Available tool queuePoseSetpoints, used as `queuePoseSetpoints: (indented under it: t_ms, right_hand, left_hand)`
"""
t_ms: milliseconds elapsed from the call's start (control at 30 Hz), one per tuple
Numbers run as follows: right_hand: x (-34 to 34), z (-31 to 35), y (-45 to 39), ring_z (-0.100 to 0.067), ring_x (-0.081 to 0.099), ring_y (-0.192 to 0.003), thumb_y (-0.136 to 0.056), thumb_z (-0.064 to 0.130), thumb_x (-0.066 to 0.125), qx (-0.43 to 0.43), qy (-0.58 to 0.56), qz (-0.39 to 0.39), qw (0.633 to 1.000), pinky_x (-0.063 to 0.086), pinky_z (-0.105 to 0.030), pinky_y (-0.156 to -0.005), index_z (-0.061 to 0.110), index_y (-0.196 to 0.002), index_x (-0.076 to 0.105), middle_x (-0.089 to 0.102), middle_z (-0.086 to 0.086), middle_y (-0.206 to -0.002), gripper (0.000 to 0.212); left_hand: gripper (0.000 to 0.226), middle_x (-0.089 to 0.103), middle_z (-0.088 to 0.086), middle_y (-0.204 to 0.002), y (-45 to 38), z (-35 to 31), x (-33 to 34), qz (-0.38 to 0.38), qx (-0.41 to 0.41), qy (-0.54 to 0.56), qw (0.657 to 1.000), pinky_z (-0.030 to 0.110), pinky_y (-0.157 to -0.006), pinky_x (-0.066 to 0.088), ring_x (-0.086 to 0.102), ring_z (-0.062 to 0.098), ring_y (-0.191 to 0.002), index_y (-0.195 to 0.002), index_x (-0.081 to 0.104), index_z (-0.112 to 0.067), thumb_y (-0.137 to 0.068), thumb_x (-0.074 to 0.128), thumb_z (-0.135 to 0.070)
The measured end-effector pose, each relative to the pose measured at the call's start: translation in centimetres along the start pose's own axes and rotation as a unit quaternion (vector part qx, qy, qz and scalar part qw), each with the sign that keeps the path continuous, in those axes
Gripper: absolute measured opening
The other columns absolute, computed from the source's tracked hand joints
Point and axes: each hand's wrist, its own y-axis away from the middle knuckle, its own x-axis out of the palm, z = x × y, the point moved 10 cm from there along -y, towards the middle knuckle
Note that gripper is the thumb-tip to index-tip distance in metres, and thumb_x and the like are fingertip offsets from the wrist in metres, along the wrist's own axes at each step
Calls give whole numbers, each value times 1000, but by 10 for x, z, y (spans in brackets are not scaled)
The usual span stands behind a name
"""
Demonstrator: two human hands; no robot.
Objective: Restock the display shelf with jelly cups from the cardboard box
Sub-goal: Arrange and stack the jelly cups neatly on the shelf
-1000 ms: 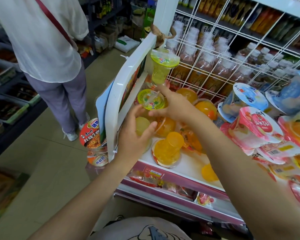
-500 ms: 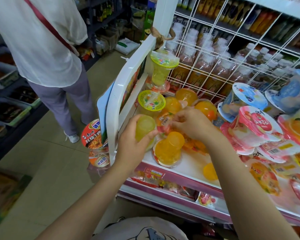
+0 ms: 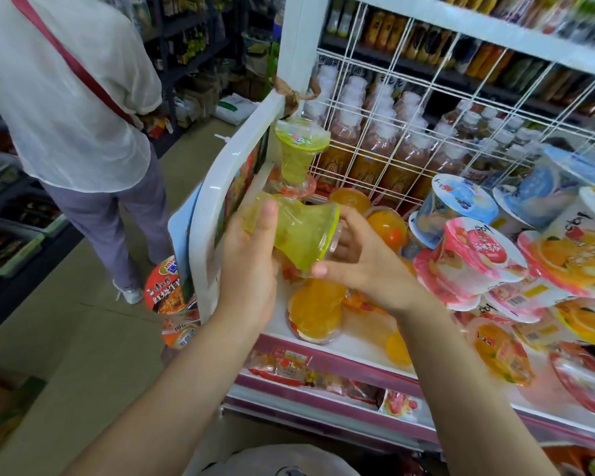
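Observation:
A green jelly cup [image 3: 296, 231] lies sideways in the air over the shelf's left end, lid facing right. My left hand [image 3: 251, 269] grips its narrow base end, thumb on top. My right hand [image 3: 361, 266] holds the lid end, with fingers and thumb curled round the rim. A second green jelly cup [image 3: 299, 146] stands upright in the back left corner on a reddish cup. Orange jelly cups [image 3: 315, 310] lie on the white display shelf [image 3: 364, 341] under and behind my hands. The cardboard box is out of view.
A white side rail [image 3: 213, 214] bounds the shelf on the left, with instant noodle cups [image 3: 167, 290] hanging outside it. Large pink and blue dessert cups [image 3: 471, 255] crowd the right. Bottles [image 3: 392, 132] stand behind a wire grid. A person [image 3: 69, 97] stands in the aisle.
My left hand has lifted the green cup off the shelf and tipped it sideways. My right hand has left the orange cups and taken the green cup's lid end.

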Motion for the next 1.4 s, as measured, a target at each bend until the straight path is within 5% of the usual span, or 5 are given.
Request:
queuePoseSetpoints:
  t_ms: [233,633,1067,1233,1400]
  right_hand:
    - [-17,12,-2,-18,61,-108,-59,50,84,-26,240,-63,968,54,-34,-92,22,-136,39,57,-1,-122,93]
    - [38,8,-35,-13,47,-129,-69,60,79,-53,532,34,844,34,-19,-99,23,-149,40,50,2,-144,96]
    - [16,-10,-17,0,50,-107,-75,42,82,-45,398,-22,916,47,-26,-99,22,-135,61,56,4,-130,66]
    - [3,2,7,-11,56,-89,-76,44,80,-75,444,-69,890,47,-21,-82,21,-117,65,54,1,-114,49]
    - [8,-31,24,-20,56,-105,-78,51,76,10,534,-11,845,45,-32,-84,24,-125,55,61,0,-114,58]
  left_hand:
    - [36,50,-29,-131,18,-5,-6,76,79,-291,950,-2,-94,34,42,-25,-119,-140,45,-31,-104,46,-34]
    - [52,51,-20,-144,22,31,-43,89,31,-269,958,45,-111,44,48,6,-135,-146,42,-38,-96,56,-29]
    - [56,37,-47,-135,30,38,-47,95,50,-338,935,8,-104,36,38,-14,-131,-146,25,-46,-97,52,-42]
    - [64,33,-12,-153,37,29,-41,68,67,-423,901,-7,-97,15,11,-37,-120,-155,22,-27,-100,52,-35]
    - [82,33,-3,-158,51,26,-33,117,36,-605,787,25,-97,40,43,11,-135,-158,-3,-28,-96,45,-54]
